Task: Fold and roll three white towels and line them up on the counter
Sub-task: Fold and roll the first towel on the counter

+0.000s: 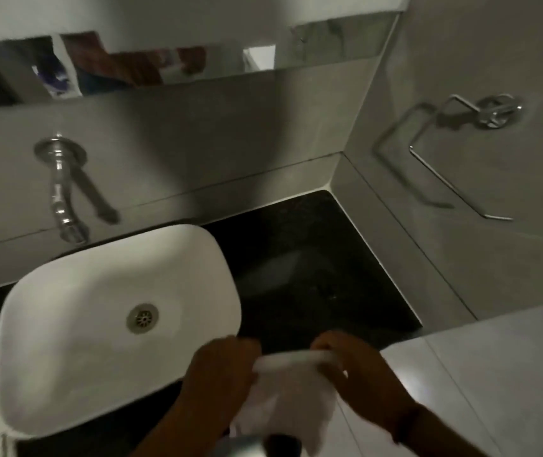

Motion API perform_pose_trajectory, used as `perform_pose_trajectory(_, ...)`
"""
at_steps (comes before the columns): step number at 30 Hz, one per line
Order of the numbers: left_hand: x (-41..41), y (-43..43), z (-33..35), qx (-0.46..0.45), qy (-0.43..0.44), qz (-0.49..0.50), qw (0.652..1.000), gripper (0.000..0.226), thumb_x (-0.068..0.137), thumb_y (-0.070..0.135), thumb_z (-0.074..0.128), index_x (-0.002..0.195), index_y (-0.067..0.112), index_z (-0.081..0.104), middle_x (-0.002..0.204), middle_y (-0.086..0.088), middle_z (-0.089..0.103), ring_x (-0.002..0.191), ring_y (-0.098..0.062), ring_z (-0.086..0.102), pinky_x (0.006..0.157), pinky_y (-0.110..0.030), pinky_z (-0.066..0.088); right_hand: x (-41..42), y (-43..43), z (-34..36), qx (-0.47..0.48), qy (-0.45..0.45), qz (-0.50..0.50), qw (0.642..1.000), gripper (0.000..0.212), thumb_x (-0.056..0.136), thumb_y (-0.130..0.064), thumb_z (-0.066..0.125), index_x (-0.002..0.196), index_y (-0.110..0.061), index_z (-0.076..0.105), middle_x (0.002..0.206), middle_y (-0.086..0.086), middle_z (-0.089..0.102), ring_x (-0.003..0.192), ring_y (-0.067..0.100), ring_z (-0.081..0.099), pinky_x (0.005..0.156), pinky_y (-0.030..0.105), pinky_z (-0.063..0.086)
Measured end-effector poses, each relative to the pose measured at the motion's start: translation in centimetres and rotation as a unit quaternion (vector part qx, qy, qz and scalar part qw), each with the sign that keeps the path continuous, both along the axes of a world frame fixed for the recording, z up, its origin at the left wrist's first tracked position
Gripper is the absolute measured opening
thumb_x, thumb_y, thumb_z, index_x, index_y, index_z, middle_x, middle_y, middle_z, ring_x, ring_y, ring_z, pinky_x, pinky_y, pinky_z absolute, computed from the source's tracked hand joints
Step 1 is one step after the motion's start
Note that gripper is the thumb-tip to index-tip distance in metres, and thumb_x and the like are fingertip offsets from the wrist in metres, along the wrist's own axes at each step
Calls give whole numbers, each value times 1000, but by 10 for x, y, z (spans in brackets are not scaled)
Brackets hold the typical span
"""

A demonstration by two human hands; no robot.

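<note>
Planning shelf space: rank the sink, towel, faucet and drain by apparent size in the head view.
1. Sink
2. Towel, partly hidden by the hands and nearer the camera, so its rank is loose
3. Faucet
4. Drain

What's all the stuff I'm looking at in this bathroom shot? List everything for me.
Sink basin: one, white, on the counter at left.
Drain: one, metal, in the basin's floor.
Tap: one, chrome, on the wall above the basin.
Counter: one, black, right of the basin.
Mirror: one, along the top wall.
Towel ring: one, chrome, on the right wall.
Towel: one, white, held over the counter's front edge.
Left hand: gripping the towel's left end.
Right hand: gripping its right end.
</note>
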State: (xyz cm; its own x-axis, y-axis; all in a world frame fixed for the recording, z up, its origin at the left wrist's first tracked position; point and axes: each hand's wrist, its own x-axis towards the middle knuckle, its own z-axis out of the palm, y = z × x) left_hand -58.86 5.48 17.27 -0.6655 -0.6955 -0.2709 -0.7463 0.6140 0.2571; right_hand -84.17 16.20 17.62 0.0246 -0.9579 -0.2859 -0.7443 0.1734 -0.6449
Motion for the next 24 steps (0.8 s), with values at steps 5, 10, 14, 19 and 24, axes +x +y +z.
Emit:
perform_pose_trajectory(5, -107, -102, -68, 106, -78, 103, 986, 43, 110, 27, 74, 153, 25, 69, 157, -13, 68, 145, -37, 67, 121, -45, 59, -82, -119, -100, 71, 56, -37, 995, 17, 112, -16, 71, 129, -22, 71, 128, 7, 71, 118, 27, 68, 104, 44, 55)
perform_pose_trajectory(10, -147, -166, -116, 72, -79, 156, 982, 42, 108, 28, 77, 150, 25, 72, 154, -16, 73, 142, -40, 69, 121, -50, 59, -112, -211, -152, 81, 126, -38, 988, 28, 112, -10, 66, 139, -10, 72, 147, 22, 71, 136, 43, 65, 113, 49, 55)
perform_pose_trajectory(14, -155, -169, -139, -44, -58, 179, 981, 54, 101, 16, 80, 153, 20, 66, 155, -20, 67, 140, -46, 64, 120, -62, 53, -110, -227, -165, 15, 216, -29, 976, 41, 112, -15, 70, 153, -16, 64, 162, 18, 59, 149, 46, 52, 120, 59, 50)
perform_pose_trajectory(19, -139, -65, -155, -95, 91, 153, 979, 34, 103, 33, 78, 133, 17, 77, 137, -17, 76, 117, -45, 75, 103, -56, 62, -93, -133, -161, -211, 203, 29, 956, 28, 102, -25, 67, 119, -12, 85, 127, 20, 82, 116, 47, 79, 100, 63, 65)
perform_pose_trajectory(24, -88, 74, -193, 60, -28, 59, 996, 141, 78, 96, 69, 183, 19, 15, 195, -15, 6, 178, -40, 2, 143, -57, 2, -101, -1, -181, -4, 219, 293, 931, 101, 94, -93, 51, 161, -19, 61, 175, 7, 53, 164, 33, 43, 136, 57, 30)
